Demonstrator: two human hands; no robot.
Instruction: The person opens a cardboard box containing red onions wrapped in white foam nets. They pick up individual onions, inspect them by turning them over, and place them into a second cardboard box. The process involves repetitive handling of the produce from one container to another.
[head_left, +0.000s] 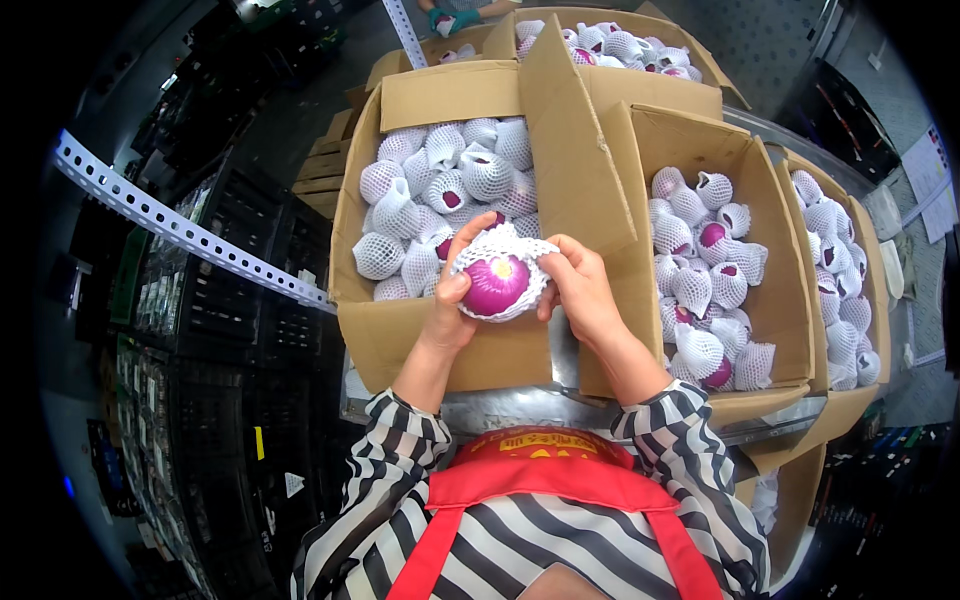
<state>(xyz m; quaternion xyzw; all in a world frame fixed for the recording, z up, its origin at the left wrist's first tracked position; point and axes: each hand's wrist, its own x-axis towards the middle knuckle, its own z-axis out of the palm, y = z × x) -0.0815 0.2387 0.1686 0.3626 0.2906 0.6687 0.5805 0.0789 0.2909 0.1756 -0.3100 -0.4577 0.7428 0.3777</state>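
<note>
Between my hands is a purple, round fruit or vegetable (491, 289), partly wrapped in a white foam net sleeve (517, 244). My left hand (455, 289) grips it from the left, with the thumb on its purple skin. My right hand (574, 281) pinches the sleeve's edge on the right. Both are above the front flap of an open cardboard box (480, 345), which holds several pieces in foam nets (395, 210), purple skin showing through some openings. A second open box (784, 300) of netted pieces stands to the right.
More open boxes of netted pieces stand at the far right (874, 300) and behind (645, 86). A raised flap (574, 135) stands between the two nearer boxes. A perforated metal bar (195, 232) and black crates (225, 450) are at left. A co-worker's gloved hands (454, 19) show at the top.
</note>
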